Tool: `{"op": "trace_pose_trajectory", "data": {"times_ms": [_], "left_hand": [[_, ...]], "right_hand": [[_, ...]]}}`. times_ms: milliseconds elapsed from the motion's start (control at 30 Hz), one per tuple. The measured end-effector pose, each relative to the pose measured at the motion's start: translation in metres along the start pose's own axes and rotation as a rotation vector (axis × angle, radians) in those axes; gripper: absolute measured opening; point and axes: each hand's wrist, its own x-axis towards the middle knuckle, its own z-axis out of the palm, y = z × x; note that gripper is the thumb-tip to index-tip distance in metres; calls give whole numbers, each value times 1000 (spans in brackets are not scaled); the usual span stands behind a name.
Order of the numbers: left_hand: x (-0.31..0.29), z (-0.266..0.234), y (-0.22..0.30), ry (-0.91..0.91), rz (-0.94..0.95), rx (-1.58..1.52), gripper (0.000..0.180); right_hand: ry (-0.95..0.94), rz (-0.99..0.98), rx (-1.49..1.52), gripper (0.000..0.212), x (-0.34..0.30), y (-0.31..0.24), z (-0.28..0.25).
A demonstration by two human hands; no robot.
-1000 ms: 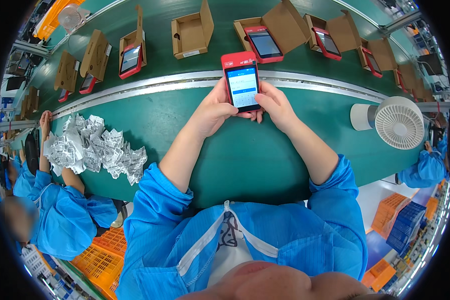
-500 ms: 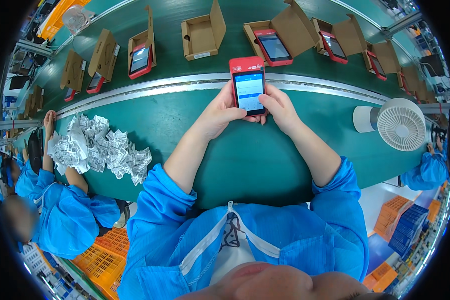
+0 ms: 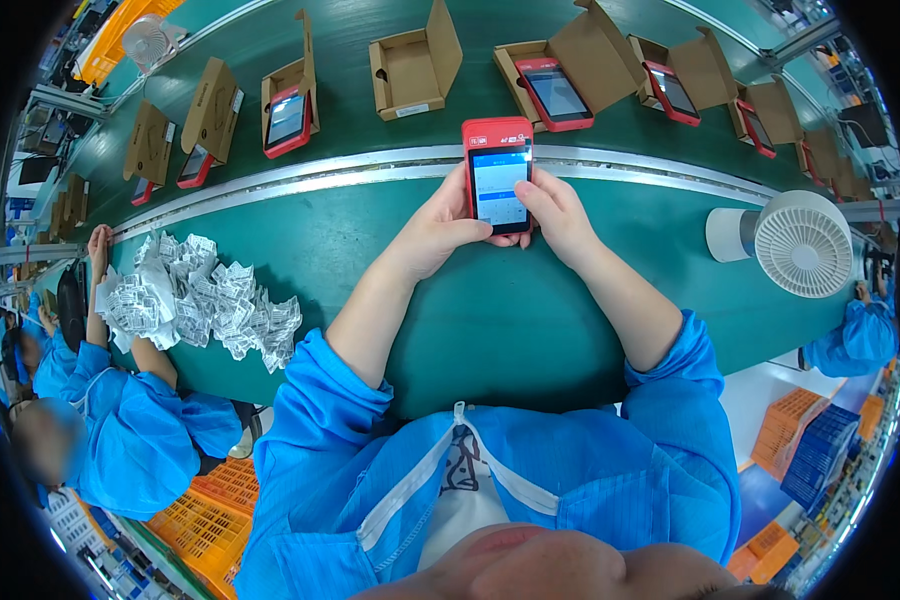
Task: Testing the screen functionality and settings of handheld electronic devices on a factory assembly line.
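Head view: your left hand [image 3: 432, 232] and right hand [image 3: 560, 212] both grip the terminal [image 3: 498, 170], screen [image 3: 498, 200] lit; fan [image 3: 802, 245] on your right.

Head camera: I peered down through the left head-worn fisheye.
Green worktable [image 3: 510, 330]: I faced across it, edges bowed.
Blue jacket [image 3: 590, 450]: close below my lens; left hand [image 3: 436, 234] and right hand [image 3: 563, 217] lay farther out.

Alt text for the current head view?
A person's left hand and right hand hold a red handheld device, screen lit, above a green table. Beyond a metal rail, open cardboard boxes stand in a row, several holding similar red devices; crumpled printed sheets lie at left, a white fan at right.
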Motion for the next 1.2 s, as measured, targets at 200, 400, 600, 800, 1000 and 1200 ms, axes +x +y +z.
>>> {"op": "trace_pose_trajectory", "data": {"times_ms": [200, 400, 600, 800, 1000, 1200], "left_hand": [[-3, -4, 0, -1, -2, -13, 83], [-1, -3, -1, 5, -13, -15, 84], [-3, -7, 0, 7, -5, -32, 84], [-7, -12, 2, 8, 2, -43, 82], [-7, -24, -2, -24, -14, -11, 84], [-11, -37, -5, -14, -15, -3, 84]], "right_hand": [[-7, -5, -23, 40, 1, 0, 4], [-3, 3, -29, 40, 1, 0, 2], [0, -7, -46, 39, 3, 1, 7], [27, 22, -119, 38, 8, 3, 15], [30, 30, -33, 40, 15, 13, 16], [56, 33, -25, 44, 23, 18, 25]]}}
